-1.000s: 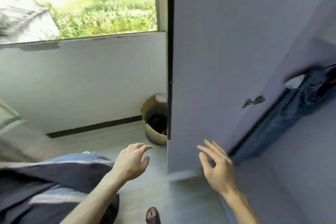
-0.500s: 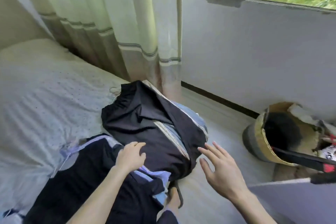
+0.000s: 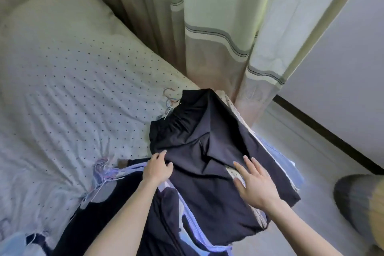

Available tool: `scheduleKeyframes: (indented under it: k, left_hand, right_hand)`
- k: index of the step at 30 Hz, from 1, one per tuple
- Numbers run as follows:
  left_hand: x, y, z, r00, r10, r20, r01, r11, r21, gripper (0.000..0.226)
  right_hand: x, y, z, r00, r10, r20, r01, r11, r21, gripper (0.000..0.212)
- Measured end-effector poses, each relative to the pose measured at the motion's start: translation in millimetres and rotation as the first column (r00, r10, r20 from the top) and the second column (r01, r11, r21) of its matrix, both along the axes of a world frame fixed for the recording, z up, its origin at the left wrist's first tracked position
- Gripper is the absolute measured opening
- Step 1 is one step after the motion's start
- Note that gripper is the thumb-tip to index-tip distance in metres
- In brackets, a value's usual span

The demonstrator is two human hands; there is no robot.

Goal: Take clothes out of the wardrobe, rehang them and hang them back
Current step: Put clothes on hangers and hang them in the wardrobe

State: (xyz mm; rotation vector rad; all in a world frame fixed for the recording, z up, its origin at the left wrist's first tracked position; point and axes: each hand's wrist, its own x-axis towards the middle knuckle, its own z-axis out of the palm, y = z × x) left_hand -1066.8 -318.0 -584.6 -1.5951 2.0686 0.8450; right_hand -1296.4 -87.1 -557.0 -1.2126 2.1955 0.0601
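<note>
2 hands on dark garment (image 3: 204, 131): left hand (image 3: 158, 168) with its edge in grip, right hand (image 3: 256, 185) flat.

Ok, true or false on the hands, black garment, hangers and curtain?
1. The black garment lies on the bed. True.
2. The right hand grips a hanger. False: it lies flat on the garment, fingers straight.
3. Hanger hooks stick out at the garment's far edge. True.
4. The curtain lies over the garment. False: it hangs beyond the bed's corner.
5. The left hand holds the garment's edge. True.
</note>
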Motion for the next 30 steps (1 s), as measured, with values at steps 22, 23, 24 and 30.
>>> scheduleKeyframes:
  k: [22, 23, 24, 30]
  left_hand:
    - [-33.2, -154.1, -129.8, 0.853, 0.442, -0.278, -0.473, 0.879, -0.054, 0.065]
    - [-30.4, -152.2, -122.9, 0.818, 0.47, -0.331, -0.497, 0.868, 0.006, 0.06]
    - [-27.7, -150.2, -114.4, 0.781, 0.495, -0.381, -0.508, 0.858, 0.074, 0.054]
    - [-40.5, -108.7, -31.2, 0.677, 0.419, -0.605, -0.394, 0.901, 0.182, 0.026]
  right_hand:
    - [-21.5, -79.8, -160.7, 0.993, -0.028, 0.114, -0.02, 0.917, 0.398, 0.072]
    - [-23.8, -83.2, -157.8, 0.989, -0.044, 0.141, -0.018, 0.912, 0.41, 0.071]
    - [-25.6, -86.8, -153.3, 0.984, -0.062, 0.168, -0.014, 0.908, 0.419, 0.07]
    - [-21.2, -89.9, -93.5, 0.897, -0.267, 0.353, 0.17, 0.944, 0.281, 0.065]
